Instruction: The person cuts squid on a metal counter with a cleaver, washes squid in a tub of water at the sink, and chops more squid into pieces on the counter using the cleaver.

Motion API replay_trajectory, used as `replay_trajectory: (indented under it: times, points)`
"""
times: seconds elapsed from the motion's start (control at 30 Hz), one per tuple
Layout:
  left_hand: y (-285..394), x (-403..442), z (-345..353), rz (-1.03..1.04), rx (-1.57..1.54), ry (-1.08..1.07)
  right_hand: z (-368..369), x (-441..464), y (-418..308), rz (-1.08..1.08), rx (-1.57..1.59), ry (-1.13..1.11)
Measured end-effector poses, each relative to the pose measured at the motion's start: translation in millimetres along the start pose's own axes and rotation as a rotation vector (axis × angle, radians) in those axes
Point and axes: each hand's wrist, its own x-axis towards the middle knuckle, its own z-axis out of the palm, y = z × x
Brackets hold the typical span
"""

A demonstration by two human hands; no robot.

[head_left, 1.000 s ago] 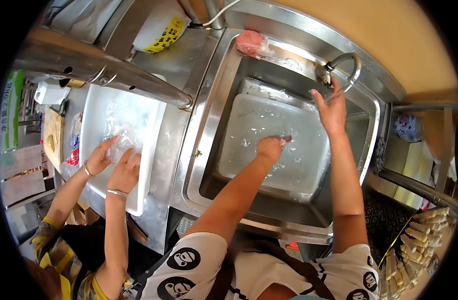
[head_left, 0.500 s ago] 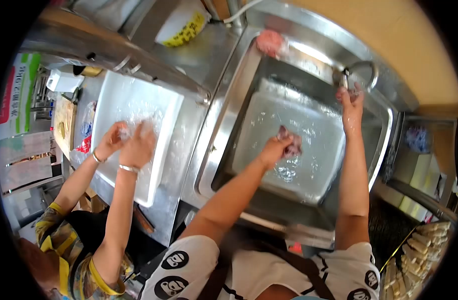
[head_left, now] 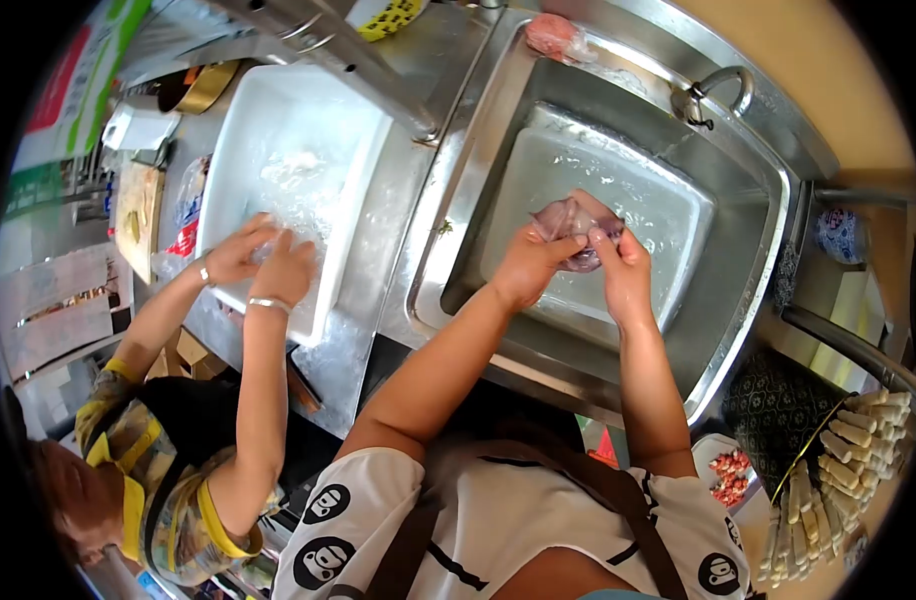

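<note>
Over the sink (head_left: 740, 250), my left hand (head_left: 524, 266) and my right hand (head_left: 622, 272) hold one soft, glossy, purplish squid-like piece (head_left: 570, 218) between them. The left fingers grip its left side, and the right thumb and fingers pinch its right side. Its exact kind is hard to make out. Below them a pale, translucent tub (head_left: 678, 310) stands in the sink with water in it. The tap (head_left: 713, 85) is at the sink's far right corner, away from both hands.
To the left, a co-worker's hands (head_left: 268, 262) work in a white tub (head_left: 363, 170) on the steel counter. A pink, plastic-wrapped lump (head_left: 553, 36) lies on the sink's back rim. A metal pole (head_left: 308, 40) slants above the counter. Skewered pale pieces (head_left: 848, 450) are at lower right.
My right hand has come down from the tap to the piece in my left hand, and both now hold it. The view has shifted slightly.
</note>
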Motion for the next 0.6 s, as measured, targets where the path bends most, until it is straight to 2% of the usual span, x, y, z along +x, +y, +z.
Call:
replay_trajectory:
  times: [0.03, 0.07, 0.1, 0.13, 0.17, 0.2, 0.23, 0.27, 0.3, 0.37, 0.4, 0.47, 0.5, 0.53, 0.57, 0.6]
  points:
    - [-5.0, 2.7, -3.2, 0.076, 0.272, 0.068, 11.2, -6.1, -8.5, -0.035, 0.091, 0.01]
    - [-10.1, 4.3, -9.9, 0.094, 0.591, 0.037, 2.2, -5.6, 23.1, 0.069, 0.027, 0.026]
    - [-35.5, 14.7, -29.7, 0.138, 0.541, -0.032, -10.8, -0.9, 56.3, 0.17, -0.04, 0.02]
    - [-61.1, 24.0, -48.7, 0.178, 0.487, -0.105, -19.5, -7.3, 62.9, 0.12, -0.035, 0.081]
    - [-48.9, 16.4, -31.3, 0.792, 0.977, -0.143, -14.5, -14.7, 68.9, 0.059, -0.018, 0.122]
    - [-26.4, -6.1, -12.3, 0.754, 0.98, -0.104, 2.8, -30.6, 32.6, 0.091, 0.02, 0.134]
    - [-44.6, -12.5, -19.6, 0.878, 1.375, 0.2, -8.3, -34.3, 46.5, 0.094, 0.069, 0.063]
    - [-21.9, -30.8, -7.5, 0.432, 1.274, 0.103, -14.6, -36.7, 57.9, 0.126, 0.196, 0.003]
    - [-53.7, -11.9, -27.1, 0.498, 1.161, 0.098, -31.3, -32.8, 81.4, 0.229, 0.156, 0.038]
    - [-73.0, -20.6, -30.2, 0.551, 0.471, 0.151, -29.4, -41.0, 86.2, 0.15, 0.073, 0.0]
    - [-61.7, -41.3, -37.0, 0.602, 0.547, 0.021, -27.1, -49.4, 79.3, 0.08, 0.12, -0.101]
    - [-61.5, -76.0, -35.8, 0.485, 0.036, 0.04, -33.5, -59.8, 75.4, 0.158, -0.087, -0.11]
    - [-55.5, -97.2, -39.2, 0.533, 0.037, 0.069, -34.1, -64.1, 79.2, 0.187, -0.17, -0.116]
    - [-50.2, -119.6, -46.7, 0.425, 0.108, 0.1, -28.0, -69.6, 84.8, 0.156, -0.362, -0.082]
    - [-46.6, -146.2, -57.5, 0.32, 0.173, 0.136, -39.9, -68.9, 103.3, -0.129, -0.884, -0.188]
    - [-47.8, -166.2, -65.8, 0.372, 0.212, 0.127, -34.8, -84.6, 110.8, -0.265, -1.045, -0.267]
